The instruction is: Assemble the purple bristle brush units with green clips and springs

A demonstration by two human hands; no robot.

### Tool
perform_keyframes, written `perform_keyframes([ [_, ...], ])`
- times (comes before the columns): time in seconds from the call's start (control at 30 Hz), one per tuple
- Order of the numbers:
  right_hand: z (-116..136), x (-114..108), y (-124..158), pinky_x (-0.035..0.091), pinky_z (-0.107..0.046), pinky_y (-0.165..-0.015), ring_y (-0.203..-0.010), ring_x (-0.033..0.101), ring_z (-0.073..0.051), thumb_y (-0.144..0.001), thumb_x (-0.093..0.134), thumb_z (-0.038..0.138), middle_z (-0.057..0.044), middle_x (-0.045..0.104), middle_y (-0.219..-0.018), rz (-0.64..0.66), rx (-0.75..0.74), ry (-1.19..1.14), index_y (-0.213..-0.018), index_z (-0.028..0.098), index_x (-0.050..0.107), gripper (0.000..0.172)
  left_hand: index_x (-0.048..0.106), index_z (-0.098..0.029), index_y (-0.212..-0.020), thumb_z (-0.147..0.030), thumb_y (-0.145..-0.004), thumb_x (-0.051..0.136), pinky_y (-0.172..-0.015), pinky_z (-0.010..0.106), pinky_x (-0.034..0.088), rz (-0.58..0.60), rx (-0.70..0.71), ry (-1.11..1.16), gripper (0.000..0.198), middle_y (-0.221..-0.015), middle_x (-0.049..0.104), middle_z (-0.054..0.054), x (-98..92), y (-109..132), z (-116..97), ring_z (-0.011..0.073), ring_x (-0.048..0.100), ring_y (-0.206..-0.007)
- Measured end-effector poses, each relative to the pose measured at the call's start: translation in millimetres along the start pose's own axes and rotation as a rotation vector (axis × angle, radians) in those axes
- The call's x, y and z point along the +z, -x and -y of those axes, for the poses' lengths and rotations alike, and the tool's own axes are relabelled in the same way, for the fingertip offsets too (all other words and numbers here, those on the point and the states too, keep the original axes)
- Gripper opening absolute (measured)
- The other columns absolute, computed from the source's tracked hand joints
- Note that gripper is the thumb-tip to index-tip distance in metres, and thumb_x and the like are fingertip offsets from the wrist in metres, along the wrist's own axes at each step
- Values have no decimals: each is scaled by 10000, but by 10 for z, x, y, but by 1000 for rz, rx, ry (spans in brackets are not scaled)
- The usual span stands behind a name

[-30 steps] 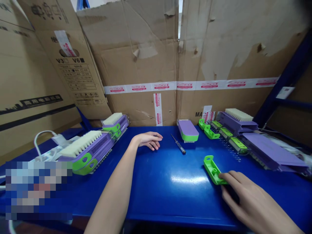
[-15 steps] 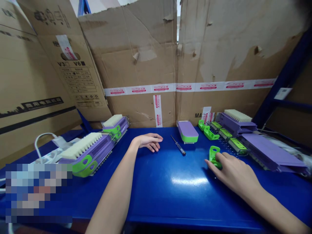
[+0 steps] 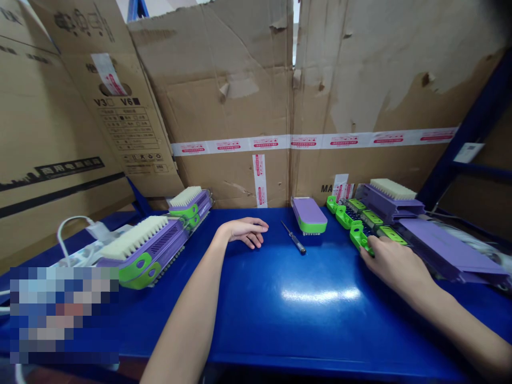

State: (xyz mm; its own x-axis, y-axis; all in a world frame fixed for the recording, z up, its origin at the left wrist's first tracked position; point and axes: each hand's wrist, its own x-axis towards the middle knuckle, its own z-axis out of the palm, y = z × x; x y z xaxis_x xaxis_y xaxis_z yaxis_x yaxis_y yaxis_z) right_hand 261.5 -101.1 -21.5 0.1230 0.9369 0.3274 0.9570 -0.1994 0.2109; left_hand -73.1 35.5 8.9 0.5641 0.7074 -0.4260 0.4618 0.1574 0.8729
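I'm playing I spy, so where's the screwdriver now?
In the head view, the screwdriver lies on the blue table right of centre, between the left hand and the green-ended purple block.

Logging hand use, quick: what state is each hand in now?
Left hand: open, loosely curled, holding nothing visible.
Right hand: closed on the nearest green piece.

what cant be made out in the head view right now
All in the head view:
Near end of the green end piece: covered by the right hand.
Whatever lies beneath the pixelated patch: masked by it.
Small print on the carton at left: too small to read.
Whitish material behind the purple housing: partly hidden and blurred.
Right forearm: cut off by the picture's edge.
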Motion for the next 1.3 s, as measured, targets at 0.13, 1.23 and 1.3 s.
perform_keyframes([
  [0.13, -40, 27, -30, 368, -287, -502, -662, 635, -245, -902, 430, 322, -98, 602, -741, 1, 10, -11, -780, 134, 609, 287, 497, -184, -1154, -454, -694, 728, -609, 278, 501, 3, 3, 3, 582, -739, 674, 39, 0, -1, 4, 167, 667, -671],
  [1.23, 77, -75, -922, 375, -370, -695, -979, 524, -339, -848, 501, 370, -194, 595, -1020, -98, -108, 121, -1084, 111, 617, 369, 486, -178, -1160, -460, -701, 718, -633, 304, 508, -7, -2, -4, 588, -723, 663, 34, 3, -17, 10, 176, 663, -674],
  [1.3, 75, -18, -1001, 382, -394, -721, -1004, 512, -349, -833, 535, 401, -198, 583, -1045, -56, -144, 126, -1118, 105, 599, 417, 484, -183, -1158, -460, -704, 716, -631, 305, 511, -2, -1, 0, 581, -725, 665, 35, -7, -35, 26, 180, 667, -677],
])
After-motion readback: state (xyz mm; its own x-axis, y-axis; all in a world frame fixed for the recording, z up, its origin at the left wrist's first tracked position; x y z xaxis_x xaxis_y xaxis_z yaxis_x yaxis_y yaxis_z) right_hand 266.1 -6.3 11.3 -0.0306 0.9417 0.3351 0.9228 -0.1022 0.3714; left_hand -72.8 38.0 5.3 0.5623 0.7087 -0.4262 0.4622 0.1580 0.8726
